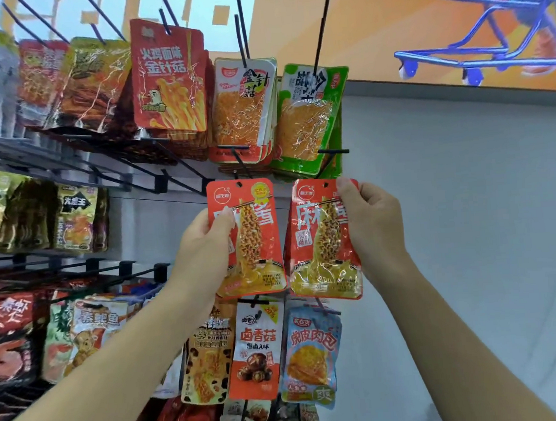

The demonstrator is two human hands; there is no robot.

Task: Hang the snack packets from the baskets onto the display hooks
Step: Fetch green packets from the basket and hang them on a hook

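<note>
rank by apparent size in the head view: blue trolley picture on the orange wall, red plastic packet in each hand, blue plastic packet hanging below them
1. blue trolley picture, though cropped
2. left red packet in left hand, right red packet in right hand: alike, unranked
3. blue packet

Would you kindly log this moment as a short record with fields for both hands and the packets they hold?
left hand: grips left red packet by its left edge
right hand: pinches right red packet at its top right corner
packets: upright, side by side, holes on top
hung yet: cannot tell
above: green packets on a hook
</note>
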